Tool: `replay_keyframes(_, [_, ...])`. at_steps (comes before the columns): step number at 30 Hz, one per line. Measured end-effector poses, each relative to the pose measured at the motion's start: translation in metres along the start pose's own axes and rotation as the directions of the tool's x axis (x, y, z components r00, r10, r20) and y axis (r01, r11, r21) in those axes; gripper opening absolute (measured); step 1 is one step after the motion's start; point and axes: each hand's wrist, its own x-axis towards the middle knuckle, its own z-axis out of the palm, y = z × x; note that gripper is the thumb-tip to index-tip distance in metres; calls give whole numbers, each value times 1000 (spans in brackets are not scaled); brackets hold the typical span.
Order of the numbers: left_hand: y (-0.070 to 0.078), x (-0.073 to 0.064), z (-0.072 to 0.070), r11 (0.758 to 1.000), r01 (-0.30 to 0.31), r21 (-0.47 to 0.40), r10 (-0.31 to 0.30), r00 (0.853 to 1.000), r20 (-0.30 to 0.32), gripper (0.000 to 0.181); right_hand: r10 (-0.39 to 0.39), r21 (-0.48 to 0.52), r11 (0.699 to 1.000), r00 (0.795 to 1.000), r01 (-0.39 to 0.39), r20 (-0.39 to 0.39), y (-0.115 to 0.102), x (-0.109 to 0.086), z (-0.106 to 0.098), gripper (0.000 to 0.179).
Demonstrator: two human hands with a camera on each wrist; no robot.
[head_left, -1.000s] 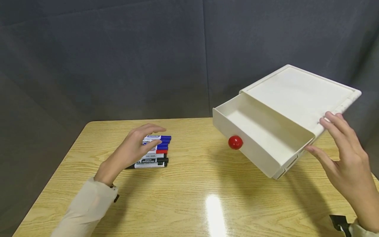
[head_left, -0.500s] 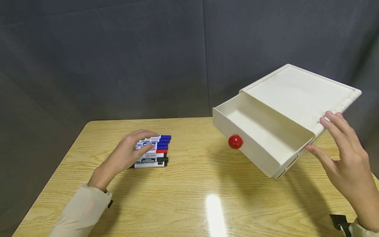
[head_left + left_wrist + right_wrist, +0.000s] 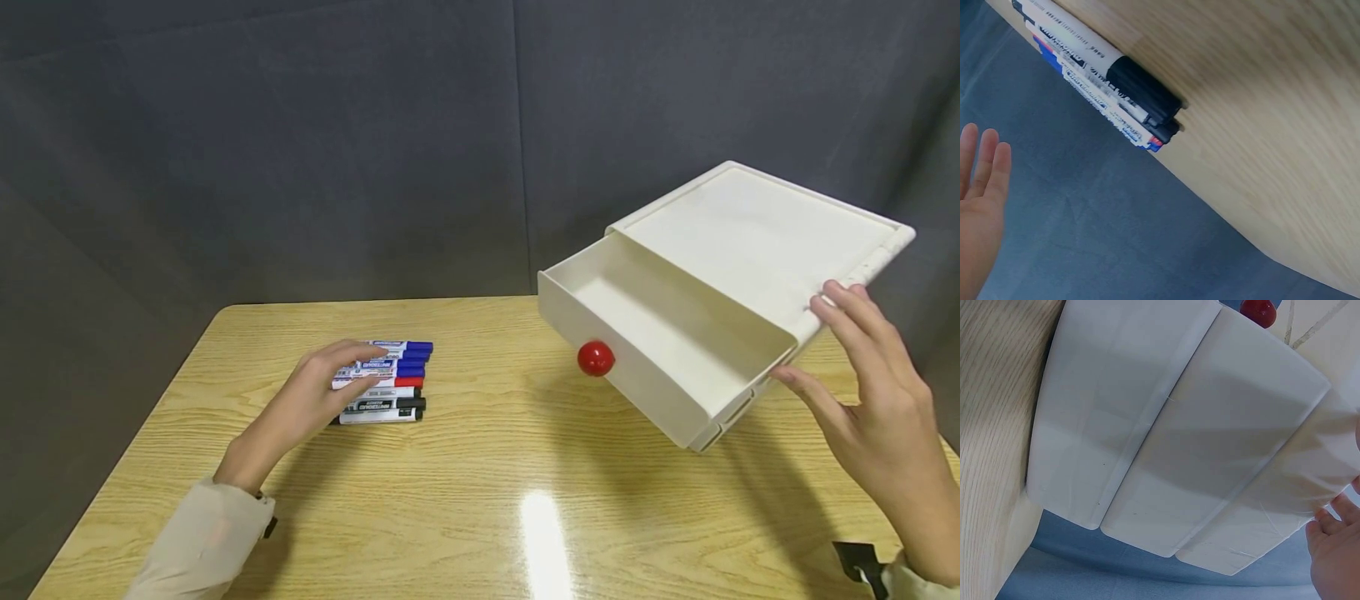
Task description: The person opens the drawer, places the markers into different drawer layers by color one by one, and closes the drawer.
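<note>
Several whiteboard markers (image 3: 386,404) lie side by side on the table at the left in the head view, with blue, red and black caps. Over their left ends hovers my left hand (image 3: 318,387), fingers and thumb apart, hiding part of the markers. In the left wrist view those markers (image 3: 1085,50) run along the table edge, away from the left hand (image 3: 985,187). At the right stands a white drawer cabinet (image 3: 765,242); its top drawer (image 3: 645,333) is pulled out. My right hand (image 3: 877,392) rests on the cabinet's near side edge, fingertips on top, thumb lower down.
A round red knob (image 3: 596,358) sticks out from the drawer front. In the right wrist view the cabinet's side (image 3: 1179,444) shows stacked tiers. Wood-grain table (image 3: 465,483) spreads between the markers and the cabinet. A dark grey curtain (image 3: 375,167) hangs behind.
My left hand has moved left and slightly down over the markers, uncovering more of their barrels. My right hand, the cabinet and its drawer have stayed in place.
</note>
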Motion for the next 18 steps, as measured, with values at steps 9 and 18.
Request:
replay_keyframes(9, [-8,-7,3,999,35,15,-35,999,5,34,4,-3,1000,1000,-4,0,0,0,0,82])
replay_keyframes(18, [-14,-15,1,995,95,34,-95,995,-1,38,-1,-2,1000,1000,1,4,1,0,0,81])
